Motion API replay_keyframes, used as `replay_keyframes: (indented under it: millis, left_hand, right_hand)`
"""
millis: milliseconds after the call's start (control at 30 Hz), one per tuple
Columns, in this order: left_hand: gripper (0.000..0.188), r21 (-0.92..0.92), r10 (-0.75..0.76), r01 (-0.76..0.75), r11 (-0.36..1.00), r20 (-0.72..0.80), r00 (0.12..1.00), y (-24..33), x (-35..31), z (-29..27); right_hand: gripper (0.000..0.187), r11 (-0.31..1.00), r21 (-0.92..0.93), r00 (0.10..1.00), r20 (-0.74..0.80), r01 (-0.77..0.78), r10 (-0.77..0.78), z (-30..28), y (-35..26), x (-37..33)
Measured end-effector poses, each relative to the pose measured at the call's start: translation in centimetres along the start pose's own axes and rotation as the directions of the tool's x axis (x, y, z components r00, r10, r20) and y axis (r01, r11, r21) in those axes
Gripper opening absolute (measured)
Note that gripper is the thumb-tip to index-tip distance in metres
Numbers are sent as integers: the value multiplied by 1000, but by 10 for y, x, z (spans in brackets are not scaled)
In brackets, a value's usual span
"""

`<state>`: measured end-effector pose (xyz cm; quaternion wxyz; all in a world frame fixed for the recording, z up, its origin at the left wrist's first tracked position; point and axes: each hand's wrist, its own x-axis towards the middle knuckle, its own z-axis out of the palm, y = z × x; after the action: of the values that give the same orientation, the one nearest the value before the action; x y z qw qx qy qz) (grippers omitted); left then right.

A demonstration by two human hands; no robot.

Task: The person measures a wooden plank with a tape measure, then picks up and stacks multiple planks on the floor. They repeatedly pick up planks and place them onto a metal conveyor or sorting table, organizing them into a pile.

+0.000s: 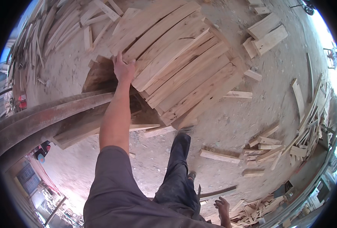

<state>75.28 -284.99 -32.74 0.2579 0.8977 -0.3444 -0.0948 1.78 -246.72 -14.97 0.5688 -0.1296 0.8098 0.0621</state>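
A broad stack of pale wooden planks (191,72) lies side by side in layers ahead of me. My left hand (123,69) reaches out to its near left corner, thumb and fingers closed around the end of one wooden plank (147,45). One narrower board (172,59) rests raised on top of the others. Low at the right, my right hand (222,207) hangs beside my body, its fingers loosely apart and nothing in them.
A rusty metal beam (58,112) runs in from the left towards the stack, above a thick timber (81,133). Loose offcuts (219,156) lie on the dirt floor. Scrap piles stand at the far left (43,34) and right (309,129). My leg (176,163) is close to the stack.
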Motion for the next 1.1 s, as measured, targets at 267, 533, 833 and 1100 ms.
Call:
replay_keyframes:
  millis: [267, 533, 833, 1100]
  left_hand:
    - [65, 301, 438, -491, 817, 230, 869, -29, 17, 2]
    - [63, 344, 480, -567, 748, 308, 821, 25, 14, -63]
    - [43, 381, 612, -649, 658, 231, 756, 128, -48, -202]
    - [54, 121, 173, -206, 971, 234, 957, 163, -136, -257]
  right_hand:
    - [58, 998, 15, 997, 44, 68, -68, 15, -14, 6]
    - [56, 998, 54, 999, 18, 42, -43, 8, 11, 2]
    - [54, 985, 159, 993, 92, 61, -77, 27, 28, -7]
    - [55, 966, 135, 955, 173, 219, -241, 32, 53, 25]
